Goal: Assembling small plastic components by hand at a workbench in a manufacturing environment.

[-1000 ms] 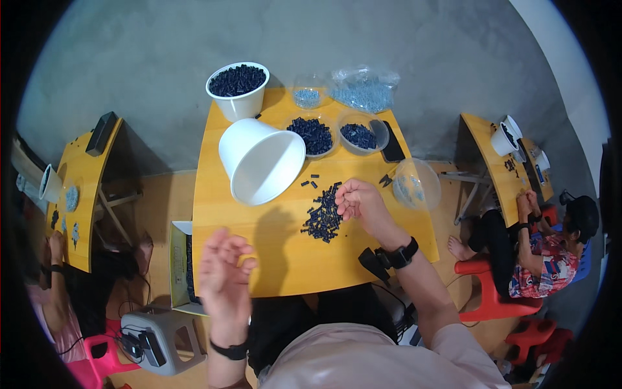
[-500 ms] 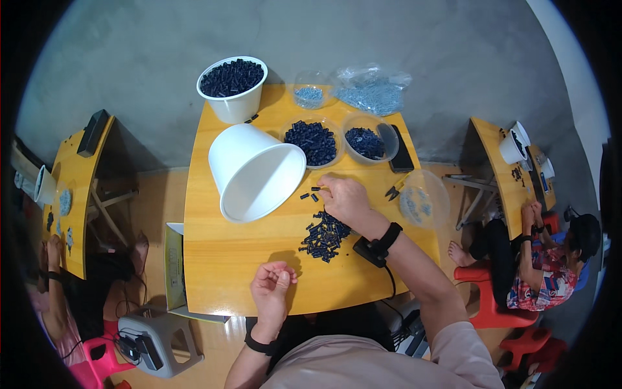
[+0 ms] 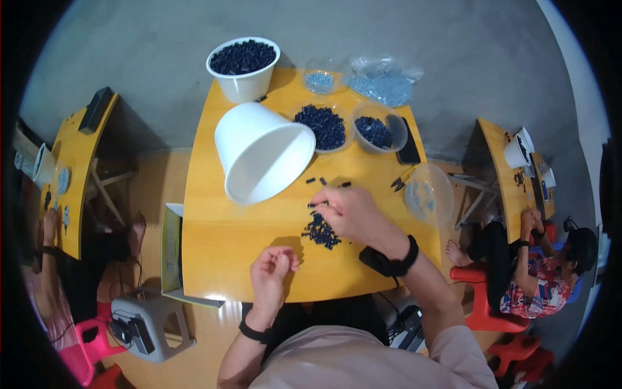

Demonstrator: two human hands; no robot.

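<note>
My right hand (image 3: 350, 214) is over the far edge of a pile of small black parts (image 3: 321, 235). Its thumb and fingertips pinch a small black tube-like part (image 3: 313, 205). Close to the table's front edge, my left hand (image 3: 272, 272) is curled with the thumb pressed to the fingers. What it holds, if anything, cannot be made out. A few loose black parts (image 3: 311, 181) lie beyond my right hand. Farther back, one clear tub (image 3: 350, 137) holds black tube-like parts and another clear tub (image 3: 398, 142) holds smaller dark parts.
A white bucket (image 3: 236, 133) lies tipped toward me, while another (image 3: 249, 89) stands heaped with black parts. Behind are a small clear tub (image 3: 320, 80) and a clear bag (image 3: 385, 87) of small grey pieces. Pliers (image 3: 403, 178), a phone (image 3: 408, 152) and a clear lid-like dish (image 3: 437, 194) are rightward.
My right hand has come nearer, from the loose parts to the pile, and now pinches a black part. My left hand keeps its curled pose. The whole view has shifted slightly.
</note>
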